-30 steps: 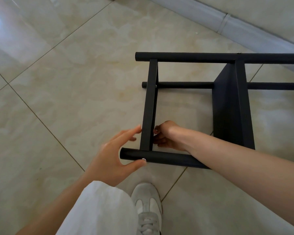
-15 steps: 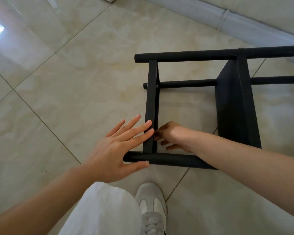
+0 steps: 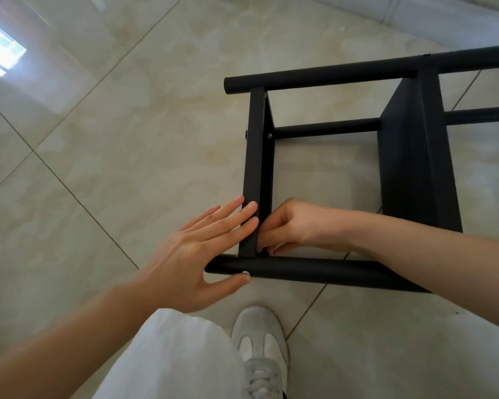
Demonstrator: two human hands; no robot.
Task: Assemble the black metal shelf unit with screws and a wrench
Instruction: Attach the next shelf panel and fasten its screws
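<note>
Shoe, trouser leg: the person's white shoe point(image 3: 261, 351) and pale trouser leg point(image 3: 173, 358) sit nearest the camera, below both hands, on the tiled floor point(image 3: 104, 156).
Near tube: black round tube point(image 3: 314, 273) of the shelf unit point(image 3: 415, 168) lies crosswise just beyond the shoe; a silver screw head point(image 3: 245, 273) shows on its near face.
Left hand: left hand point(image 3: 196, 254) is released, fingers straight and flat against the outer face of the crossbar point(image 3: 255, 174), thumb tip touching the tube at the screw head.
Right hand: right hand point(image 3: 288, 226) reaches inside the frame, fingers curled at the inner corner where crossbar meets tube; whether they pinch a nut or small part cannot be told, as the joint hides it.
Step, judged: seating or hand-starting the fastener at this near corner.
How to do it well: the left palm should brace the crossbar square to the tube so the holes stay aligned; the thread is best started by fingers, with no force.
Risk: cross-threading if the bar tilts.
Beyond the hands: a fitted bolt point(image 3: 269, 136) at the far joint, the shelf panel point(image 3: 404, 180) to the right, then the far tube point(image 3: 329, 74).
Wrench: not in view.
</note>
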